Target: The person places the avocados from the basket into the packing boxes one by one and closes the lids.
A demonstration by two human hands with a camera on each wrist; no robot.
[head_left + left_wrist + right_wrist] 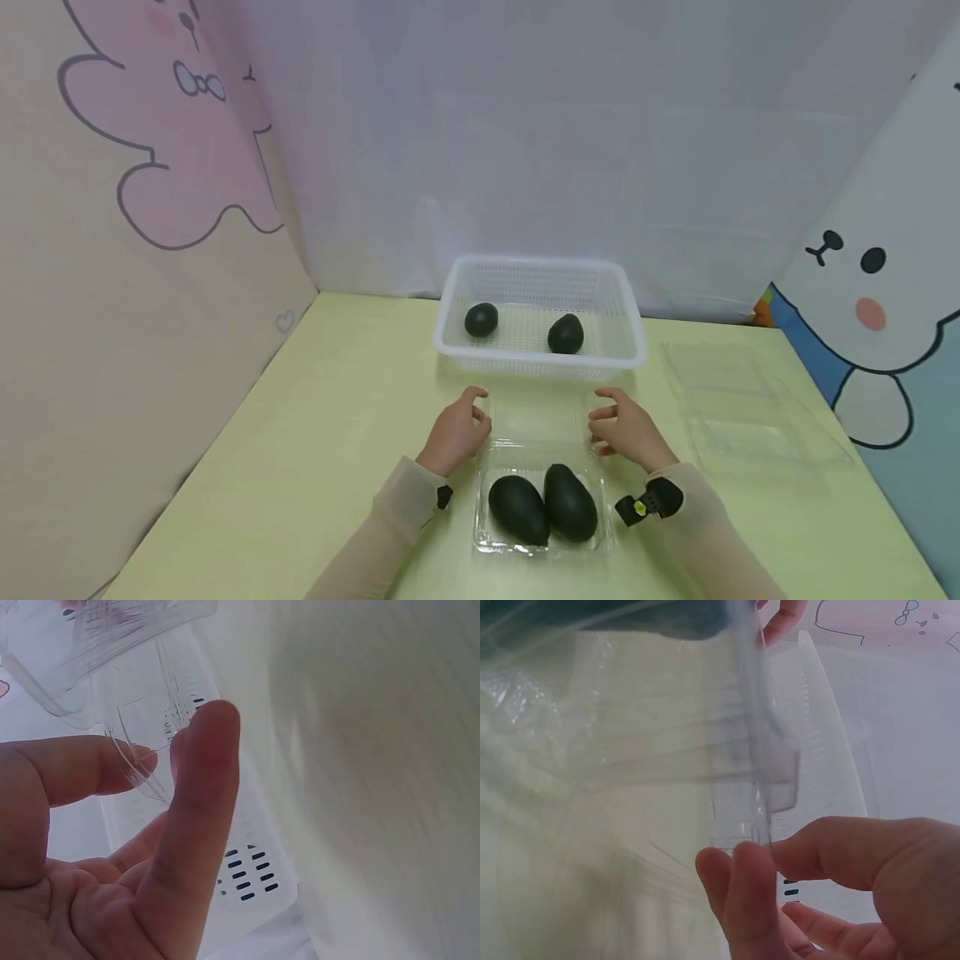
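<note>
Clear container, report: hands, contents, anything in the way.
Left hand, right hand pinching opposite edges of lid. Lid open; two avocados in clear container. No obstruction apparent; white basket stands beyond.

The person's left arm (378,537) and right arm (723,542), both in pale sleeves (701,504), reach forward and slant inward, with the left hand (454,432) and the right hand (630,432) level and apart, their bent fingers (754,892) turned toward each other, each hand held in a pinch.
</note>
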